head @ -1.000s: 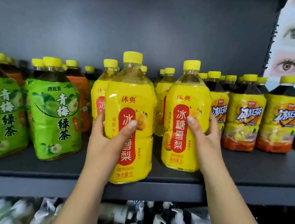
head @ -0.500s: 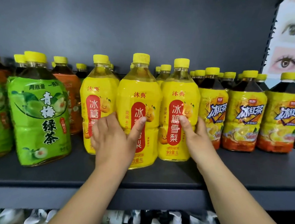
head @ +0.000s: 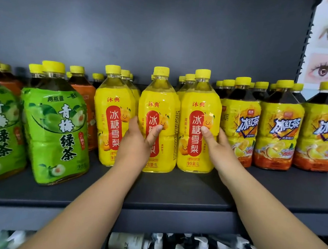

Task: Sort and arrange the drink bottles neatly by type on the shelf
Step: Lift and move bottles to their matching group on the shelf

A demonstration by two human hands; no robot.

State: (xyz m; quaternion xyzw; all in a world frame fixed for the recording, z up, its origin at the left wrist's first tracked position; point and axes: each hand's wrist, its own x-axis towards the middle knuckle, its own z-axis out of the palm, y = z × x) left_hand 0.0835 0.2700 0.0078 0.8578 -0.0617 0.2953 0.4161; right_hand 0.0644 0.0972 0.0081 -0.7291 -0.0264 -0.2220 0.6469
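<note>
Bottles with yellow caps fill the dark shelf (head: 173, 190) in the head view, which is the only view. From left to right stand green tea bottles (head: 56, 124), three yellow pear drinks in the front row, and iced black tea bottles (head: 277, 134).

The left hand (head: 136, 141) holds the middle pear bottle (head: 159, 104), with the thumb on the red label and the other fingers round its left side. The right hand (head: 218, 147) holds the right pear bottle (head: 199, 99) in the same way, with its fingers round the right side, just beside the first iced tea bottle. Both bottles stand upright on the shelf, very close together. The left pear bottle (head: 113, 104) stands just beside them.

I judge that the step in hand is lining up the pear drinks as one front row. The next move probably calls for a small push to make the fronts even, then a gentle release so that nothing tips.

The fingers behind the two bottles are hidden. Of the back rows I see mostly caps. The orange-labelled bottles (head: 82, 95) behind the green ones are mostly covered, so their kind is unclear. The green bottles look tilted, but this may come from the wide lens. The pump bottles (head: 168, 248) below the shelf are blurred.
</note>
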